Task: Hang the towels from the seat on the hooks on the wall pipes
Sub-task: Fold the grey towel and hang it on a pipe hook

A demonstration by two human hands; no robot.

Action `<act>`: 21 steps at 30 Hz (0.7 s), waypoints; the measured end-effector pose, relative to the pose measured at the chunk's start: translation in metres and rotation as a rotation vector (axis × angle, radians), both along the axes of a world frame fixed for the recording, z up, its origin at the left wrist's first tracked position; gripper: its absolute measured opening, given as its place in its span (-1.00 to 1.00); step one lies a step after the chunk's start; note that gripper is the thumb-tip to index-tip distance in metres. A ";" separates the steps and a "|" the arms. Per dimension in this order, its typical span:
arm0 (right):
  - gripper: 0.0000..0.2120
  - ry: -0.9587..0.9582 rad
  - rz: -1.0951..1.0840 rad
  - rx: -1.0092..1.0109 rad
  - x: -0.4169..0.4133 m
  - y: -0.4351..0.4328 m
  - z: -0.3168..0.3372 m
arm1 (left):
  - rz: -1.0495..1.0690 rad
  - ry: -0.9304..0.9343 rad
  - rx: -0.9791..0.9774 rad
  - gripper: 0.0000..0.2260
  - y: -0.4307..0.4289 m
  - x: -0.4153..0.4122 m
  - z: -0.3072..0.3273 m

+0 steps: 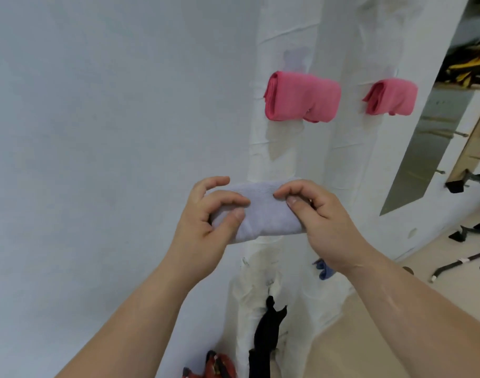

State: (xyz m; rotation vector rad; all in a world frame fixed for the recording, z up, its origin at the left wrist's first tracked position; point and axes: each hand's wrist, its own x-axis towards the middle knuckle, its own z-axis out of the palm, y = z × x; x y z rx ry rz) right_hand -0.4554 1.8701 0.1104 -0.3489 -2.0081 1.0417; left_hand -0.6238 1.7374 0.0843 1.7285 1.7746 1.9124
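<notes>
Holding a folded lilac towel [266,214] up against the left wall pipe [274,154], well below the pink towel [301,96] already hanging there. Gripping its left end with the left hand [206,211] — thumb in front, fingers curled over the top edge. Pinching the top edge near the middle with the right hand [318,214], thumb and forefinger closed on the cloth, other fingers tucked.

Spotting a second pink towel [391,98] on the right wall pipe [348,132], about level with the first. Lower down, glimpsing a scrap of blue cloth [324,270] on the right pipe and something black [266,331] dangling on the left one. Cannot see any hook behind the lilac towel — hidden by fabric and fingers. No seat in view either.

Reads as mid-hang: seating this towel on a lower hook of the left pipe. Next, most likely: feel for the hook through the fold, press the cloth over it, then loosen one hand at a time and check that it stays put.
</notes>
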 end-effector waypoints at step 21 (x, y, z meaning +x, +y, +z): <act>-0.61 0.195 0.364 0.280 0.152 0.368 0.210 | 0.364 0.326 0.178 -0.58 0.323 0.176 0.218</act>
